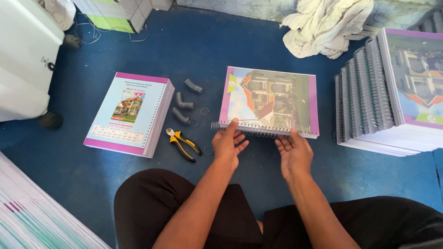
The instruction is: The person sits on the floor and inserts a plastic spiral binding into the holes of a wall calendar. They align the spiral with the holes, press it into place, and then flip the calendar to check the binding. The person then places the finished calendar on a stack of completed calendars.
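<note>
Coil [244, 131] ends poking past the floor-laid booklet [270, 101] could snag or skip holes, since left hand [229, 144] and right hand [293, 152] rest open-fingered, gripping nothing firmly.

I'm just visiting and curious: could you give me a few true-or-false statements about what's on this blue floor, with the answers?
1. Both hands rest at the spiral edge of the notebook. True: left hand, right hand.
2. The pliers are in the right hand. False: they lie on the floor, left of the left hand.
3. A stack of bound notebooks sits on the right. True.
4. The wire coil is bright red. False: it is grey metal.
5. A crumpled cloth lies at the top. True.
</note>
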